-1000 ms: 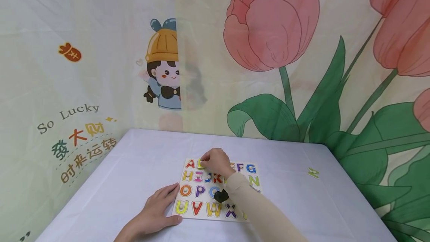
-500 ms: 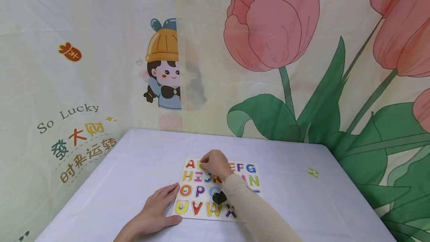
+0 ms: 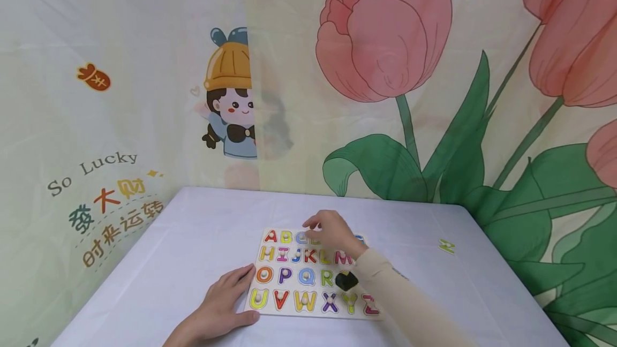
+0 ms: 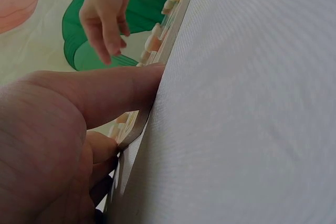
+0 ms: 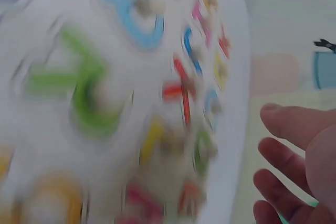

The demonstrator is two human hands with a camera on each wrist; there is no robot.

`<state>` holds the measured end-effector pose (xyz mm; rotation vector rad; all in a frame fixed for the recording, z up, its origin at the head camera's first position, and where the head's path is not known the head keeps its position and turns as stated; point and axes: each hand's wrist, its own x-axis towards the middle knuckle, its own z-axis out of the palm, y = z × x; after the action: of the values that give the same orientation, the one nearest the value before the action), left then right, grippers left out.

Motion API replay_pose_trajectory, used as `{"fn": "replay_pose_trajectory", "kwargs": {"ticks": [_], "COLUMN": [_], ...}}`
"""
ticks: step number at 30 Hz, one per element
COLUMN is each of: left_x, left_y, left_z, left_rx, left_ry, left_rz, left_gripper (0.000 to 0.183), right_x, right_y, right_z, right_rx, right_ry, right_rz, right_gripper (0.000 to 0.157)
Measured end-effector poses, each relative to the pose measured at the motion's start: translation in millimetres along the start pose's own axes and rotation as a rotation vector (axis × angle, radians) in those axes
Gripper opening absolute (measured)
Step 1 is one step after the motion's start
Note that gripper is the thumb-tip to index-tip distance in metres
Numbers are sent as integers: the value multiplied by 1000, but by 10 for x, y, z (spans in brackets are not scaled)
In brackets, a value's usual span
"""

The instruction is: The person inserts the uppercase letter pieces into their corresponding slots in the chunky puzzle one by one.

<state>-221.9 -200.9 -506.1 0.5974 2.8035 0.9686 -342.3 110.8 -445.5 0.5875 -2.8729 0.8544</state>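
Note:
A white alphabet puzzle board (image 3: 318, 311) lies on the table, its coloured letter pieces fitted with small knobs. The yellow letter B piece (image 3: 286, 237) sits in the top row beside the red A. My left hand (image 3: 217, 299) rests against the board's left side, fingers extended along the edge and thumb at the near corner. In the left wrist view the thumb (image 4: 121, 85) touches the board's edge. My right hand (image 3: 332, 232) hovers over the top row, hiding several letters. Its fingers (image 5: 283, 161) are parted and loosely bent, with nothing between them.
A small green piece with a pale outline (image 3: 446, 247) lies apart on the right of the white-covered table (image 3: 419, 293); its shape is unclear. A printed cloth with tulips (image 3: 385, 47) hangs behind the table. My right sleeve (image 3: 409, 299) covers part of the board's right side.
My right hand has let go of the letter B piece and moved right, its fingers now spread. The B is uncovered. My left hand keeps its place; the head view shifted slightly.

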Motion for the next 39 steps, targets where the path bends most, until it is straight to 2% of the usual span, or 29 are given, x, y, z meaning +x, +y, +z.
{"fn": "replay_pose_trajectory", "kwargs": {"ticks": [5, 10, 17, 20, 24, 27, 34, 39], "left_x": [1, 4, 6, 3, 2, -4, -8, -6], "left_y": [5, 6, 23, 23, 23, 21, 19, 18], "left_z": [-10, -9, -4, -1, -2, -3, -2, 5], "left_rx": [-3, 3, 0, 0, 5, 3, 2, 5], "left_ry": [0, 2, -5, -4, -5, -4, -2, -6], "left_rz": [6, 10, -7, -15, -20, -22, -20, -20], "left_gripper": [100, 100, 100, 101, 101, 101, 101, 101], "right_x": [-373, -777, -1290, -1466, -1654, -1728, -1738, -1728], "right_y": [492, 1084, 1804, 2103, 2473, 2655, 2803, 2846], "right_z": [-551, -1012, -1466, -1615, -1744, -1777, -1754, -1709], "right_rx": [-21, -86, -182, -207, -236, -226, -184, -184], "right_ry": [-5, 17, 91, 115, 189, 217, 136, 139], "right_rz": [-64, -43, -1, -19, -129, -182, -32, -27], "right_gripper": [22, 24, 22, 21, 20, 21, 19, 19]}}
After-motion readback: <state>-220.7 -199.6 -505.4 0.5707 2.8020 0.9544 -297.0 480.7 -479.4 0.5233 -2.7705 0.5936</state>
